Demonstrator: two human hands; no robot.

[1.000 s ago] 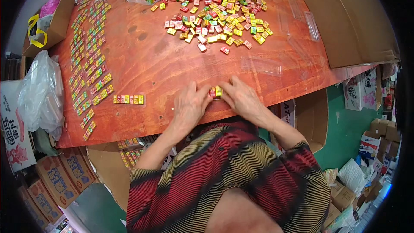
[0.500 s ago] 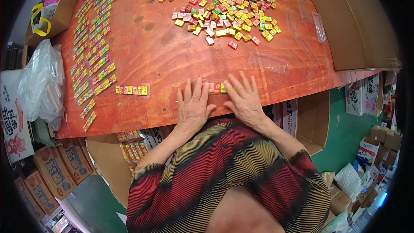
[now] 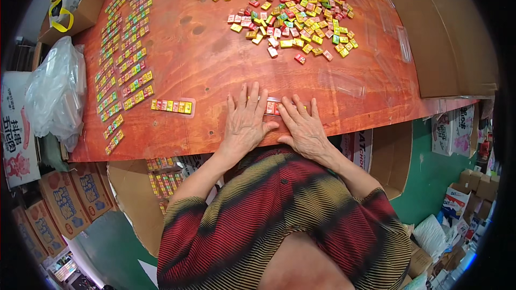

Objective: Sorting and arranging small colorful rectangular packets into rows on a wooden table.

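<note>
Both of my hands lie palm down near the table's front edge, over a short row of small coloured boxes point(image 3: 273, 108). My left hand point(image 3: 245, 118) covers the row's left end, its fingers stretched forward. Flat over the right end is my right hand point(image 3: 303, 126), fingers extended and slightly apart. Only a few red and pale boxes show between the hands; the rest is hidden under them. Left of my hands, a similar row of yellow and red boxes point(image 3: 173, 106) sits in a clear plastic tray point(image 3: 192, 107).
A loose pile of small boxes point(image 3: 301, 16) covers the far middle of the red wooden table point(image 3: 199, 59). Many filled rows point(image 3: 134, 70) line the left side. Clear trays point(image 3: 344, 84) lie at right, beside a large carton point(image 3: 441, 37). A plastic bag point(image 3: 56, 91) hangs at left.
My right hand has come down over the row's right end, covering the yellow box that showed there. The hands are closer together. The whole view has shifted slightly.
</note>
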